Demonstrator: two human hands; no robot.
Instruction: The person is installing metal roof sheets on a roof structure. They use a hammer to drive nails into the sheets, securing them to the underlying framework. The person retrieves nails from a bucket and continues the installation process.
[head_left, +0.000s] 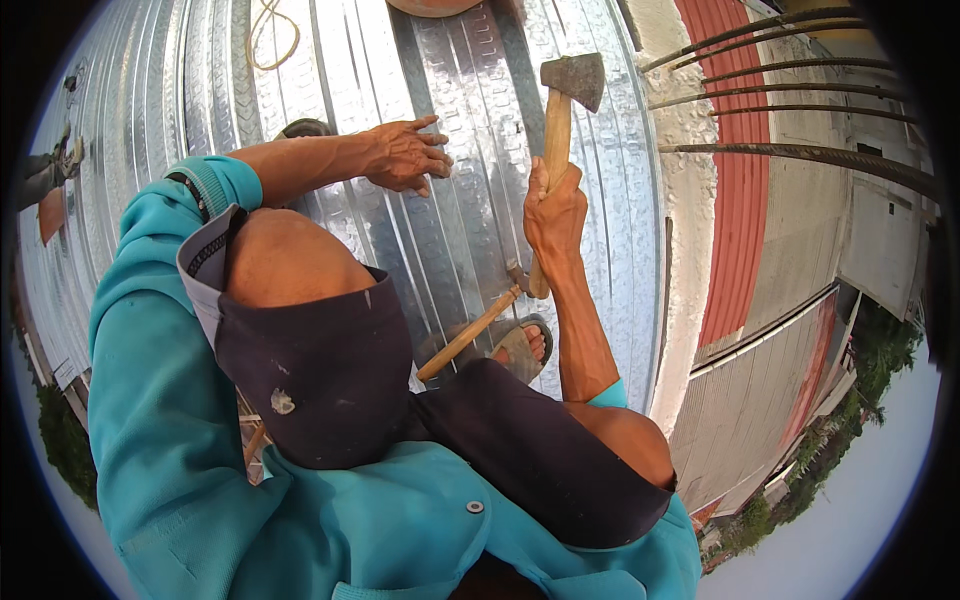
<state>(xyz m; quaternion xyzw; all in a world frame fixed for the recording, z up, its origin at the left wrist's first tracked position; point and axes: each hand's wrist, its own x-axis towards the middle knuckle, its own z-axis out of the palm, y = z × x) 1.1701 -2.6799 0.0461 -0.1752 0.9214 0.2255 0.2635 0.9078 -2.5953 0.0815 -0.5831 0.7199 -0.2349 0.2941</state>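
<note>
My right hand [557, 212] is closed round the wooden handle of a hatchet [575, 80], whose dark metal head points away from me. Fingers apart, my left hand [408, 157] reaches over the ribbed metal decking [440, 240] and holds nothing; whether its fingertips touch the sheet I cannot tell. A hammer [470, 335] with a wooden handle lies near my sandalled foot [523, 350], its small head next to the lower end of the hatchet handle. My bent knees frame the near side.
Several rusty rebars [800, 148] stick out on the right, past a rough whitish concrete edge [690, 200] and a red corrugated panel [740, 170]. A loop of cord [268, 38] lies at the far left. Part of a round orange object [435, 6] shows at the top. Another person's legs [55, 170] appear at far left.
</note>
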